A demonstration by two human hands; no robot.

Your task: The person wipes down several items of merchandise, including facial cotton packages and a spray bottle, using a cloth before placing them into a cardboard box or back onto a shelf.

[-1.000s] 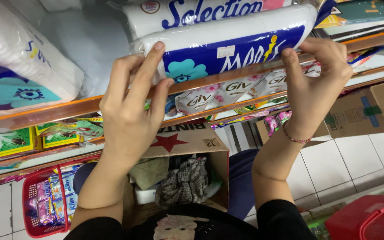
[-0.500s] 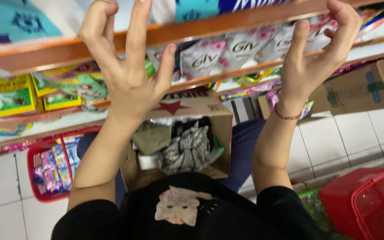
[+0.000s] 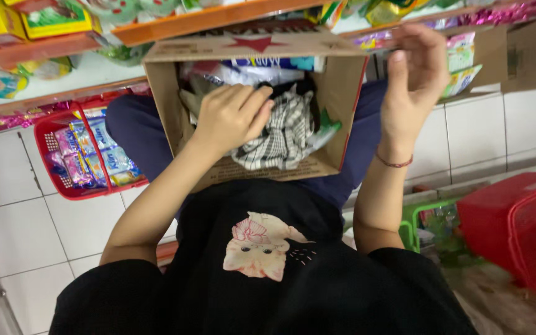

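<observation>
the person sits with an open cardboard box [image 3: 342, 93] on the lap, middle of the frame. the left hand [image 3: 234, 118] is down inside it, fingers curled and loosely closed over the checked cloth [image 3: 283, 133] that lies bunched in the box's centre; whether it truly grips the cloth or only presses on it, i cannot tell. the right hand [image 3: 414, 74] is up at the upper right, fingers open and slack, just beside the box's right wall and holding nothing. wrapped packs [image 3: 268, 65] show at the back of the box under the flap. a red basket [image 3: 54, 146] of sachets sits at the left, an orange-edged shelf [image 3: 187, 25] runs along the top. to my eye, the reach goes best if the free hand steadies the box wall while the other moves the cloth aside gently, so the box doesn't tip off the knees
</observation>
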